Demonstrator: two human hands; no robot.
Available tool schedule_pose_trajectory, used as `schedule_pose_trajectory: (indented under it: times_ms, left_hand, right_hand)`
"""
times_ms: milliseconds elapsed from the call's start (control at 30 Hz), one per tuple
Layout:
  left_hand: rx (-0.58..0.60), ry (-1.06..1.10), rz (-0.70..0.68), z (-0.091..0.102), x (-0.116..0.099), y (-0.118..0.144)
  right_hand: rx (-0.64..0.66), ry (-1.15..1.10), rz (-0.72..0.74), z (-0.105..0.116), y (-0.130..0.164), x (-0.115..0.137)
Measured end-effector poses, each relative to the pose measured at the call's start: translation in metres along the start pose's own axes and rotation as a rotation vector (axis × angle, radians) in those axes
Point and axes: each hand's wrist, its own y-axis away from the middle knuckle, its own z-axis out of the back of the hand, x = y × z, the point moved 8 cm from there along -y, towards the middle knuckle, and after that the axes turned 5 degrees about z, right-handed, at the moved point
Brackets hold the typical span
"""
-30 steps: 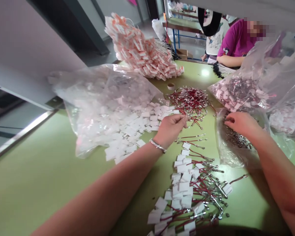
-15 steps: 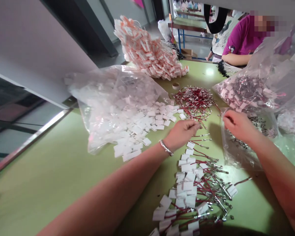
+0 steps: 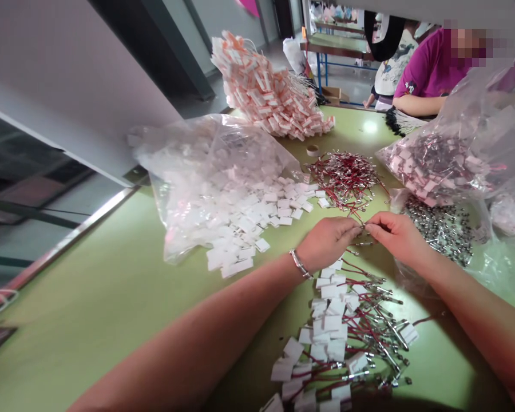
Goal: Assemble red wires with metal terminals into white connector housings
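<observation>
My left hand [image 3: 332, 240] is closed in a pinch on a thin red wire lead [image 3: 357, 216], whose end shows just above the fingertips. Thumb and finger of my right hand [image 3: 392, 232] are pinched together against the left fingertips; what they grip is too small to make out. Below both hands lies a long row of red wires with white plastic connector housings [image 3: 328, 326] at one end and silver metal pieces [image 3: 388, 337] at the other. A heap of loose red wires [image 3: 343, 174] is just beyond my fingers.
White housings [image 3: 240, 229] spill from a clear plastic bag [image 3: 175, 189] on the left. Small metal parts [image 3: 442, 229] fill an open bag beside my right wrist. Behind are a pink-and-white bundle [image 3: 270, 91], a tape roll [image 3: 313, 150], another filled bag [image 3: 433, 163] and a person in purple [image 3: 424, 68].
My right hand has moved left from the bag of metal parts to meet my left hand. My left hand has shifted slightly right and nearer, and the view has moved a little.
</observation>
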Motion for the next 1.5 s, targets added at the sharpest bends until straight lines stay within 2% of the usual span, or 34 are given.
schedule_pose_trajectory:
  times_ms: [100, 167, 267, 400, 500, 567, 667, 767, 833, 900, 967, 1033, 1100, 1200, 1300, 1400, 1433, 1500]
  left_hand:
    - [-0.012, -0.066, -0.035, 0.003, -0.002, 0.0]
    - [0.006, -0.129, -0.06, 0.004, -0.003, 0.0]
    - [0.078, -0.341, -0.144, -0.001, -0.009, 0.004]
    - [0.206, -0.638, -0.247, -0.014, -0.014, 0.011]
    - [0.25, -0.723, -0.236, -0.02, -0.014, 0.009]
    - [0.2, -0.717, -0.178, -0.016, -0.011, 0.004]
    - [0.136, -0.684, -0.139, -0.01, -0.008, -0.002]
    - [0.161, -0.581, -0.166, -0.009, -0.007, -0.003]
    - [0.101, -0.464, -0.113, -0.001, -0.005, -0.004]
    - [-0.001, -0.306, 0.024, 0.011, 0.004, -0.007]
    - [-0.07, -0.083, 0.232, 0.019, 0.02, -0.008]
    - [-0.083, 0.187, 0.438, 0.017, 0.038, -0.006]
    - [-0.108, 0.454, 0.549, 0.012, 0.048, -0.004]
    - [-0.143, 0.771, 0.578, 0.004, 0.051, -0.004]
    - [-0.191, 0.932, 0.581, 0.001, 0.048, -0.002]
    - [-0.194, 0.963, 0.559, 0.002, 0.043, -0.001]
    - [-0.181, 0.948, 0.557, 0.003, 0.043, -0.001]
    - [-0.168, 0.862, 0.55, 0.008, 0.045, -0.002]
  right_hand:
    - [0.036, -0.082, -0.053, -0.003, 0.0, -0.002]
    - [0.043, -0.051, -0.052, -0.002, 0.0, 0.0]
    - [0.133, 0.048, -0.088, -0.004, 0.001, 0.0]
    - [0.276, 0.075, -0.221, -0.012, 0.006, -0.005]
    - [0.316, 0.106, -0.283, -0.015, 0.003, -0.012]
    - [0.246, 0.183, -0.211, -0.01, -0.007, -0.013]
    - [0.043, 0.506, -0.037, 0.002, -0.022, -0.01]
    - [0.015, 0.799, -0.036, -0.003, -0.027, -0.017]
    - [0.056, 0.878, -0.067, -0.009, -0.026, -0.023]
    - [0.065, 0.879, -0.098, -0.009, -0.025, -0.025]
    - [0.037, 0.799, -0.126, -0.004, -0.022, -0.024]
    - [-0.003, 0.66, -0.128, -0.001, -0.019, -0.019]
    - [-0.004, 0.535, -0.121, -0.005, -0.014, -0.013]
    - [0.034, 0.384, -0.122, -0.021, -0.006, -0.006]
    - [0.033, 0.197, -0.148, -0.036, -0.002, -0.002]
    - [0.122, 0.059, -0.12, -0.045, -0.002, 0.006]
    - [0.158, 0.059, -0.083, -0.042, -0.003, 0.01]
    - [0.167, 0.154, -0.01, -0.022, -0.007, 0.015]
